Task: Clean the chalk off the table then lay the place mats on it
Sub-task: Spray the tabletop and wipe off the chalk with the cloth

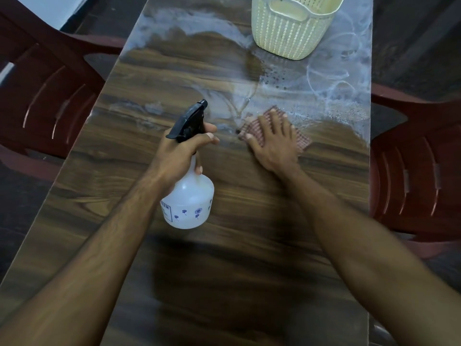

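Near half of the table (224, 245) looks clean, but chalk (331, 78) remains around the basket (287, 28); right hand (273, 141) presses the cloth (303, 142) flat-fingered, left hand (179, 156) grips the sprayer (189, 196), no mats visible.

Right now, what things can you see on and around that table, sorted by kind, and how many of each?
Spray bottle, held by the left hand: 1
Cloth, pressed under the right hand: 1
Cream basket: 1
Wooden table, part chalky: 1
Dark red chairs, one on the left, one on the right: 2
Total: 6
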